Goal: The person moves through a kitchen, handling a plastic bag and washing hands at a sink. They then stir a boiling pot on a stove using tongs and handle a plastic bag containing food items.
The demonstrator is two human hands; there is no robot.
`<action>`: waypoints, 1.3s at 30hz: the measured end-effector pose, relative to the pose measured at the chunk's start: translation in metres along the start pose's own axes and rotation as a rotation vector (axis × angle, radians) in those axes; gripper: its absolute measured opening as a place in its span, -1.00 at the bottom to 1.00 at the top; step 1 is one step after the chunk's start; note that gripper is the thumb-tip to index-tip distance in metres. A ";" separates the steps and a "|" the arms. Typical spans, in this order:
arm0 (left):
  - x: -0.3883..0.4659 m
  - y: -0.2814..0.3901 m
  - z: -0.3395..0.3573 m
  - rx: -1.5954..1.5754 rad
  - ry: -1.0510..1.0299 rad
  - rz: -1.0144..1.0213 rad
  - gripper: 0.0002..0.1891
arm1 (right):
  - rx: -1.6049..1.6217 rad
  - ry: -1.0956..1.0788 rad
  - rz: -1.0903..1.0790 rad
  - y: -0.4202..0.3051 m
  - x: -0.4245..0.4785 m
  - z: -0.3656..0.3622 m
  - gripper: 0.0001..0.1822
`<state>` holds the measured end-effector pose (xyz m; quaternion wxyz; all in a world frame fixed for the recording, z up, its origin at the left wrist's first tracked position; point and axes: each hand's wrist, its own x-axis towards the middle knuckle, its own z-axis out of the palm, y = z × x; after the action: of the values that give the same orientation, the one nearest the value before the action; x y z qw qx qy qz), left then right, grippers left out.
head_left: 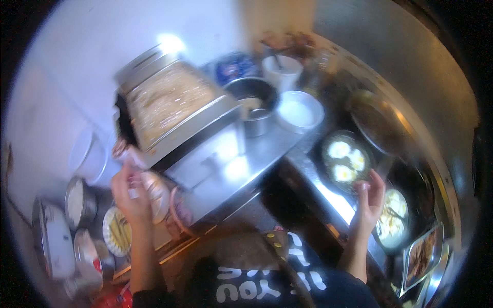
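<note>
My left hand (pixel 131 192) is raised at the left, its fingers around a blurred pale pinkish item; what it is cannot be told. Behind and beside this hand are a whitish oval bowl (pixel 157 196) and a round pinkish container (pixel 181 211). At the right, my right hand (pixel 370 196) has thumb and fingers apart, with nothing visible between them. Just beyond its fingertips, several eggs (pixel 343 173) lie in a round pan of liquid or oil (pixel 331 144). Right of the wrist, a second round pan (pixel 393 240) holds whitish, egg-like pieces (pixel 393 215).
A metal-framed appliance (pixel 200 119) with a bubbly tan surface stands upper left. Beyond the counter (pixel 265 150) edge are a dark pot (pixel 252 82), white tubs (pixel 300 111) and an empty-looking large pan (pixel 377 123). A tray of brown food (pixel 423 256) sits lower right; bowls (pixel 81 202) crowd the left.
</note>
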<state>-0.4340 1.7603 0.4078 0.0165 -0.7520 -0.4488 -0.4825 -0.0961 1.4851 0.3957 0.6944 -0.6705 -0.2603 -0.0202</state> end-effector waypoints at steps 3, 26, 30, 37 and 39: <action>0.009 0.082 0.090 -0.482 -0.362 0.324 -0.78 | -0.055 0.110 -0.015 -0.015 -0.041 -0.002 -0.60; 0.195 0.218 0.265 0.385 -0.873 0.429 -0.77 | -0.104 0.046 0.099 0.060 0.049 -0.072 -0.72; 0.250 0.175 0.167 0.368 -0.462 0.435 -0.67 | -0.093 -0.002 0.084 0.054 0.049 -0.054 -0.71; 0.248 0.051 0.091 0.748 -0.600 0.240 -0.63 | 0.046 -0.106 0.104 0.049 0.035 -0.021 -0.73; 0.237 0.039 0.101 0.673 -0.571 0.288 -0.64 | 0.049 -0.135 0.106 0.045 0.029 -0.016 -0.74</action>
<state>-0.3044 1.9394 0.5454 0.2020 -0.8622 -0.4581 -0.0764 -0.0487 1.4840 0.3663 0.6915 -0.6662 -0.2709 0.0682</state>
